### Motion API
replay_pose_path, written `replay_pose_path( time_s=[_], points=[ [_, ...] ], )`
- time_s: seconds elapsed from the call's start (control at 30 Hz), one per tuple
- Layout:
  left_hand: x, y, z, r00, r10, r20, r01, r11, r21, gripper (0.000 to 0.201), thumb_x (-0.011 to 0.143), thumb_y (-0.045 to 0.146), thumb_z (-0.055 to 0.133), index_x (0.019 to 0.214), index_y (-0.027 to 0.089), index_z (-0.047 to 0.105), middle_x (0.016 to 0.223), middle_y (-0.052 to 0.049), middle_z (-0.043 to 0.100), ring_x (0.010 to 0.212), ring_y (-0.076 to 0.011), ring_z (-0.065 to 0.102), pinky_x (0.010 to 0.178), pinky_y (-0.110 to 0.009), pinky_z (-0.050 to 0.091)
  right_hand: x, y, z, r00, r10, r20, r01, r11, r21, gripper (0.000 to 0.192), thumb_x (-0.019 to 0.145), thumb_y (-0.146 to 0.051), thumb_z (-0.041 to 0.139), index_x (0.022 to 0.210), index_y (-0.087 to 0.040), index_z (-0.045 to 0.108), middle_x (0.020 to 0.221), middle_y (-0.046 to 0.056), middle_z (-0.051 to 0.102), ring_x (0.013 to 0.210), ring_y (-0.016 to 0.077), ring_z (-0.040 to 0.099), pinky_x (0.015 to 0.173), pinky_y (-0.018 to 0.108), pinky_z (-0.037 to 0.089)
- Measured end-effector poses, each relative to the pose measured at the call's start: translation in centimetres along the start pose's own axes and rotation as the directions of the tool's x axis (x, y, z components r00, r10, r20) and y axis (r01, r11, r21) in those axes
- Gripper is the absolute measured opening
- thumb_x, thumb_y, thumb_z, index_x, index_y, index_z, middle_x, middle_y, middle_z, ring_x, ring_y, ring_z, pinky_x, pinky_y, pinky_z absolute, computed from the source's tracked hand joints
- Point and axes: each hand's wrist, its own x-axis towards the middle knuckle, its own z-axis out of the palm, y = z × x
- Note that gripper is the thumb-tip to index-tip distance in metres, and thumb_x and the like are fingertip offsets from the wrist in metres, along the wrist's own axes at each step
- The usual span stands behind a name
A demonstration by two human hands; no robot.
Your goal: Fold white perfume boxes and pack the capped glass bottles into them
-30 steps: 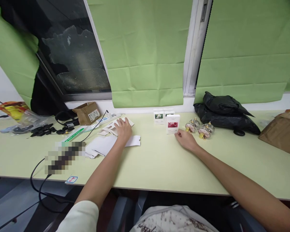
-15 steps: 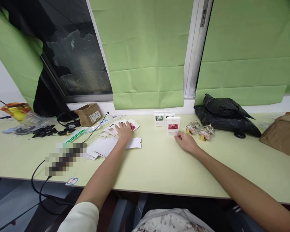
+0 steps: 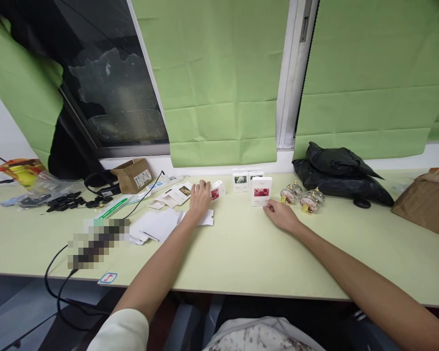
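My left hand (image 3: 200, 200) is closed on a small white box (image 3: 217, 190) with a red flower picture, just above the left part of the table. The fingers hide part of that box. Flat white cartons (image 3: 177, 194), one with a yellow flower print, lie left of the hand. Folded white paper pieces (image 3: 159, 224) spread under and beside the wrist. My right hand (image 3: 281, 214) rests on the table with curled fingers at the lower right corner of an upright white box (image 3: 261, 191) with red flowers. Behind it stand white boxes (image 3: 240, 180) with white flower pictures.
Two ornate glass jars (image 3: 312, 200) sit right of my right hand. A black plastic bag (image 3: 342, 175) and a brown paper package (image 3: 428, 202) lie farther right. An open cardboard box (image 3: 133, 175), black parts (image 3: 68, 201) and cables (image 3: 56, 287) are at the left.
My left hand has moved slightly right, bringing the red-flower box off the pile of cartons. The yellow flower print now shows. My right hand stays by the upright box.
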Motion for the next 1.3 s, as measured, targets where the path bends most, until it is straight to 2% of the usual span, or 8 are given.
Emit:
replay_pose_path(
  time_s=[0.17, 0.33, 0.47, 0.6, 0.7, 0.87, 1.13, 1.3],
  points=[
    [0.3, 0.4, -0.8, 0.996, 0.043, -0.076, -0.054, 0.986, -0.159, 0.035, 0.103, 0.028, 0.052, 0.136, 0.017, 0.057, 0.134, -0.019, 0.057, 0.122, -0.0340, 0.058, 0.110, -0.046, 0.039, 0.0, 0.0, -0.1, 1.000, -0.010, 0.003, 0.010, 1.000, 0.006, 0.026, 0.101, -0.035, 0.052, 0.080, -0.022, 0.059, 0.076, 0.002, 0.067, 0.073, 0.0182, 0.059, 0.065, 0.027, 0.030],
    [0.0, 1.5, -2.1, 0.958, -0.152, -0.241, 0.014, 0.869, -0.495, 0.047, 0.105, 0.046, 0.052, 0.143, 0.018, 0.051, 0.132, -0.017, 0.061, 0.124, -0.0328, 0.056, 0.107, -0.045, 0.041, -0.3, -0.5, -0.5, 0.999, -0.038, 0.010, 0.038, 0.999, 0.021, 0.026, 0.101, -0.035, 0.050, 0.081, -0.022, 0.060, 0.077, 0.002, 0.068, 0.073, 0.0185, 0.060, 0.067, 0.027, 0.033],
    [-0.6, 3.6, -3.2, 0.918, -0.332, -0.216, -0.016, 0.513, -0.858, 0.057, 0.101, 0.055, 0.058, 0.145, 0.020, 0.048, 0.117, -0.012, 0.067, 0.108, -0.0254, 0.063, 0.094, -0.038, 0.050, -1.1, -1.9, -1.0, 0.979, -0.203, 0.014, 0.199, 0.969, 0.148, 0.019, 0.103, -0.034, 0.047, 0.101, -0.024, 0.063, 0.089, 0.000, 0.072, 0.077, 0.0177, 0.063, 0.071, 0.028, 0.040],
    [-1.3, 5.8, -3.2, 0.959, -0.282, 0.005, 0.037, 0.107, -0.994, 0.074, 0.100, 0.060, 0.058, 0.158, 0.024, 0.029, 0.114, -0.010, 0.071, 0.097, -0.0219, 0.071, 0.084, -0.034, 0.055, -2.0, -3.2, -1.4, 0.955, -0.296, -0.036, 0.297, 0.933, 0.206, 0.030, 0.104, -0.037, 0.048, 0.130, -0.026, 0.055, 0.096, 0.000, 0.071, 0.073, 0.0175, 0.063, 0.073, 0.030, 0.046],
    [-1.6, 7.0, -2.2, 0.963, -0.226, 0.148, 0.143, -0.039, -0.989, 0.078, 0.098, 0.063, 0.059, 0.158, 0.025, 0.025, 0.126, -0.014, 0.069, 0.099, -0.0234, 0.072, 0.082, -0.036, 0.058, -2.5, -3.6, -1.5, 0.943, -0.332, -0.034, 0.332, 0.920, 0.207, 0.046, 0.104, -0.039, 0.048, 0.149, -0.029, 0.043, 0.107, 0.002, 0.071, 0.066, 0.0157, 0.061, 0.072, 0.031, 0.050],
    [-2.0, 7.9, -1.1, 0.983, -0.076, 0.170, 0.167, -0.046, -0.985, 0.079, 0.101, 0.064, 0.053, 0.160, 0.025, 0.018, 0.128, -0.015, 0.067, 0.106, -0.0236, 0.070, 0.095, -0.041, 0.056, -2.9, -4.1, -1.6, 0.917, -0.392, -0.078, 0.399, 0.893, 0.209, 0.066, 0.105, -0.039, 0.049, 0.166, -0.036, 0.024, 0.125, 0.004, 0.070, 0.062, 0.0139, 0.059, 0.073, 0.033, 0.055],
    [-3.5, 9.2, -3.8, 0.970, -0.041, -0.241, -0.227, 0.222, -0.948, 0.054, 0.109, 0.050, 0.043, 0.158, 0.030, 0.030, 0.159, -0.013, 0.040, 0.147, -0.0259, 0.044, 0.125, -0.047, 0.036, -3.2, -5.0, -1.4, 0.844, -0.515, -0.152, 0.532, 0.840, 0.107, 0.057, 0.109, -0.036, 0.044, 0.164, -0.040, 0.029, 0.152, 0.007, 0.056, 0.107, 0.0228, 0.070, 0.092, 0.039, 0.060],
    [-4.1, 9.9, -4.5, 0.960, 0.007, -0.279, -0.275, 0.198, -0.941, 0.045, 0.111, 0.045, 0.037, 0.153, 0.030, 0.039, 0.152, -0.012, 0.046, 0.144, -0.0252, 0.047, 0.124, -0.046, 0.037, -2.9, -4.5, -0.7, 0.808, -0.549, -0.216, 0.575, 0.814, 0.081, 0.053, 0.107, -0.029, 0.047, 0.158, -0.035, 0.036, 0.145, 0.011, 0.057, 0.119, 0.0266, 0.064, 0.091, 0.042, 0.060]
  ],
)
